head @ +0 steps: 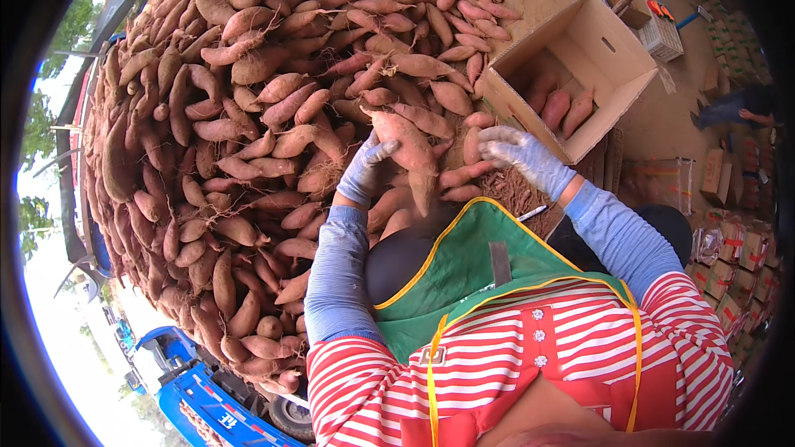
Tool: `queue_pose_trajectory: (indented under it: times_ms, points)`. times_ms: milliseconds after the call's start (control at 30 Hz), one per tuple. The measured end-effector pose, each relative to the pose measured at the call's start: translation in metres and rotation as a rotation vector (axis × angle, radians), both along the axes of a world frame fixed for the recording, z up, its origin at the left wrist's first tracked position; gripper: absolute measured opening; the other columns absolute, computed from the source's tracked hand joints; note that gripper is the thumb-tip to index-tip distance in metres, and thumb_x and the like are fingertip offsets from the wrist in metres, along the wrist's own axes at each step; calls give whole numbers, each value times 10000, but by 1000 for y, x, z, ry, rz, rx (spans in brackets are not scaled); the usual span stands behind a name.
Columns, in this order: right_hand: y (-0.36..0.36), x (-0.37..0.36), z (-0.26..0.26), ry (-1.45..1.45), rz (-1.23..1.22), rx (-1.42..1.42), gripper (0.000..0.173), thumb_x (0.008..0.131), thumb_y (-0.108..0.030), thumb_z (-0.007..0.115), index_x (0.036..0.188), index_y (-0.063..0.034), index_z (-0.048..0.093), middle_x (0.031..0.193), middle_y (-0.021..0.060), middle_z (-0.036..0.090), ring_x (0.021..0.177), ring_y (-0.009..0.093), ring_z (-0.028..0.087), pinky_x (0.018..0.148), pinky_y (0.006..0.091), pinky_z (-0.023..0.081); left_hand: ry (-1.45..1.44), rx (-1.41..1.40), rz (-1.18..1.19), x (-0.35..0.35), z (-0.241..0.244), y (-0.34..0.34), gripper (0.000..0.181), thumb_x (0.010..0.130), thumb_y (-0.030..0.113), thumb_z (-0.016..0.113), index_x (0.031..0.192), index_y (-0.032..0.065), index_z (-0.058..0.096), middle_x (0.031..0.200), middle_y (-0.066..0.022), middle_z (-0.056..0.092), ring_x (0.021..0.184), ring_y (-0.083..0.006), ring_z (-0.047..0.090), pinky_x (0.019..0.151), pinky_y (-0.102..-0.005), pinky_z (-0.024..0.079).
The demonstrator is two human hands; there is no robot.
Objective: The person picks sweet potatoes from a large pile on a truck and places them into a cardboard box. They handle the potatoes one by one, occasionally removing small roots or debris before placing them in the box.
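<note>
My left hand [366, 167], in a pale glove, is shut on a large sweet potato [407, 143], thumb on its near side. The root tapers to a point towards my lap. My right hand [522, 155], also gloved, hovers to the right with its fingers apart. Its fingertips are beside a small sweet potato [472, 146]; whether they touch it I cannot tell. Beyond that hand stands an open cardboard box [612, 68], tilted in view, with several reddish sweet potatoes [556, 110] at its bottom. A great heap of sweet potatoes [248, 167] spreads on my left and ahead.
A white pen [532, 213] lies on root scraps [512, 192] before my green apron [435, 273]. Behind the box is a white plastic crate [661, 37] with orange-handled tools. Stacked cartons [733, 273] and another person [736, 108] are at right. A blue truck [211, 403] stands lower left.
</note>
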State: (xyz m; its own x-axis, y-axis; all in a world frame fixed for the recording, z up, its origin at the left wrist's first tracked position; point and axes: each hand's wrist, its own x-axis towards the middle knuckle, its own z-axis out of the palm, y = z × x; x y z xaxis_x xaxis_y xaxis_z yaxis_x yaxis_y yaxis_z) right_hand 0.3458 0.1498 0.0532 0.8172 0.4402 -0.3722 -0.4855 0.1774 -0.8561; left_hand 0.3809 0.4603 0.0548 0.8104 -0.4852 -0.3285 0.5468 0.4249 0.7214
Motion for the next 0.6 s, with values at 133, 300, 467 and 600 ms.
queue_pose_trajectory:
  times_ms: [133,300,467,600]
  points:
    - [76,-5,50,45,-20,-8,684,832,-271,704,1370,-25,362,1112,151,574,964,226,596,739,322,530,-57,-31,-12,-5,26,-40,533,879,331,637,1276,23,459,1233,-125,542,1115,-255,541,986,-400,437]
    - [63,-30,41,659,72,306,517,849,-504,610,1024,-19,577,807,128,663,631,230,643,504,287,500,-339,460,125,-5,20,-60,289,971,285,499,1012,25,620,967,-105,668,877,-245,638,791,-360,513]
    - [33,-37,18,749,-173,439,518,844,-517,612,1084,-62,555,820,99,649,617,225,623,447,285,485,-1032,1657,37,24,8,-62,264,834,234,635,1055,94,599,1003,-102,649,938,-290,614,806,-408,484]
    - [-63,26,-26,461,-531,143,528,832,-515,637,1118,-81,547,867,80,634,731,208,624,605,311,509,-379,1924,-388,43,-45,-33,749,770,416,713,1344,63,384,1257,-193,529,1059,-324,593,907,-397,482]
